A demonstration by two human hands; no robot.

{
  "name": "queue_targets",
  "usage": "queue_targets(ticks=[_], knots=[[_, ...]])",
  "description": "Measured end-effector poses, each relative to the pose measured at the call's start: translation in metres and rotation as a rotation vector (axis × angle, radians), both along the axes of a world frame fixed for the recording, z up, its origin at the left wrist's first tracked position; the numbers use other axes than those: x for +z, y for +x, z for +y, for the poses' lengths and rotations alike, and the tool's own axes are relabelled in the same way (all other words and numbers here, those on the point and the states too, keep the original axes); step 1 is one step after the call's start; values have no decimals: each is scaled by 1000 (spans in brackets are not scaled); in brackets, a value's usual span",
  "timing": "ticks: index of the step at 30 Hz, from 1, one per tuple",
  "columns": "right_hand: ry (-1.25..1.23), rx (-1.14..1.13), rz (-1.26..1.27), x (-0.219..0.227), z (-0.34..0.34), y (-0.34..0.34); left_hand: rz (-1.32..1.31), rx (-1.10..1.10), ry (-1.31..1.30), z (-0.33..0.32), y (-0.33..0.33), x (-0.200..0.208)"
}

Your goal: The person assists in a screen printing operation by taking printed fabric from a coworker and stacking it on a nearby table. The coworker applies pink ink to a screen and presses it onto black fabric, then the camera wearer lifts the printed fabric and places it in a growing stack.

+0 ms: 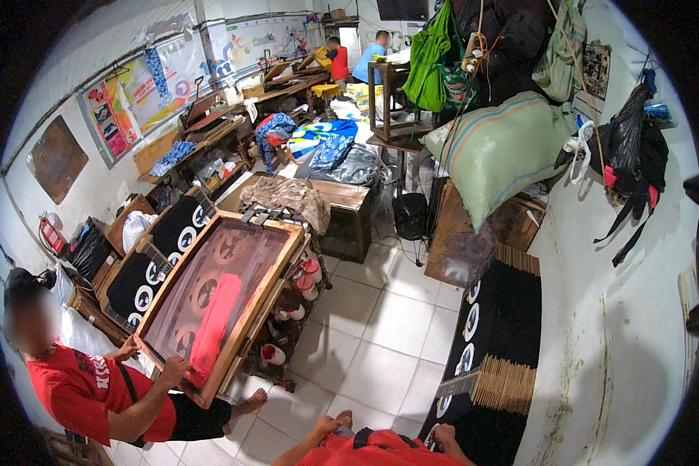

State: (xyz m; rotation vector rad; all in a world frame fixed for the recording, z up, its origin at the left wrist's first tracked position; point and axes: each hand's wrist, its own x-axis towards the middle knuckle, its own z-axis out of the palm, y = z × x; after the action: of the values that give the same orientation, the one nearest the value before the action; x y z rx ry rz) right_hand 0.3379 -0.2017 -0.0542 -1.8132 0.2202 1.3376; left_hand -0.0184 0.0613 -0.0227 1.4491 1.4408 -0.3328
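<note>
My left hand (326, 426) hangs low in front of my red shirt, fingers curled in, with nothing visible in it. My right hand (444, 436) is closed beside the near end of a row of black fabric panels (512, 311) at the lower right; what it may grip is hidden. The panels carry white ring-shaped prints, and brown corrugated board edges (505, 382) show between them. To the left, a person in a red shirt (109, 388) holds the near edge of a tilted wooden screen-printing frame (241, 330). A band of red ink (216, 322) lies on its mesh.
Ink-stained tubs (307, 287) stand under the frame's right side. More printed black panels (159, 241) lie behind it. A bulging pale green sack (505, 147) rests on a wooden box (454, 241) ahead. White floor tiles (349, 311) run between. Two people work at far tables.
</note>
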Motion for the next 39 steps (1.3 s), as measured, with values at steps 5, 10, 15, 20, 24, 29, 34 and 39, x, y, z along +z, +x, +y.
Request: queue_targets(ticks=[5,10,15,20,24,29,34,39], knots=[[-9,657,-467,7,4,-1,136,-178,-45,-12,-43,-10],[-210,921,-357,19,1,-13,134,116,-12,-28,-58,-5],[-119,1556,-884,28,-8,-19,117,144,-11,-28,-49,10],[-158,856,-361,18,-13,-21,-49,93,-59,-26,-46,12],[-104,204,-9,-17,-18,-18,-219,-109,116,-25,-42,22],[-228,1136,-530,-17,-19,-12,-28,82,-30,-28,-34,35],[-246,1231,-453,46,-20,-27,-169,-569,393,-29,-51,11],[-345,1525,-689,52,-21,-36,-2,37,13,-37,-42,19]])
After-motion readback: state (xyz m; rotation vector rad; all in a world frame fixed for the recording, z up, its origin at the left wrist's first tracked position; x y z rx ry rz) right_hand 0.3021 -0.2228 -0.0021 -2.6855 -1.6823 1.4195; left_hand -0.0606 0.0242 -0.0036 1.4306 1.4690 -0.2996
